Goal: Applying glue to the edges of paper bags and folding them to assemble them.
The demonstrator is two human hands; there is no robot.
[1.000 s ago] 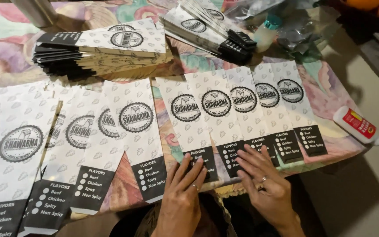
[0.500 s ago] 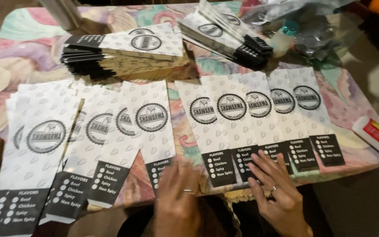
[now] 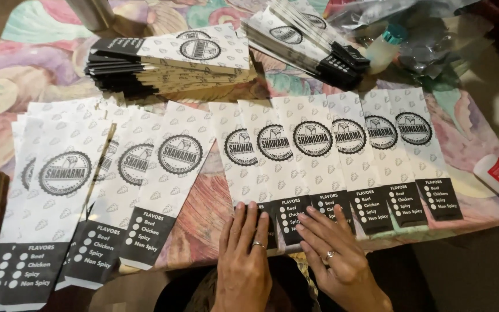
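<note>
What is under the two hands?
Under the left hand and right hand lie the black bottom ends of white paper bags, fanned on a colourful tablecloth. The fingers hide part of the printed black panels.

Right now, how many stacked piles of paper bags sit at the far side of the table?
2: one flat pile at centre-left, one slanted pile to its right near the plastic bottle. More may lie beyond the frame.
</note>
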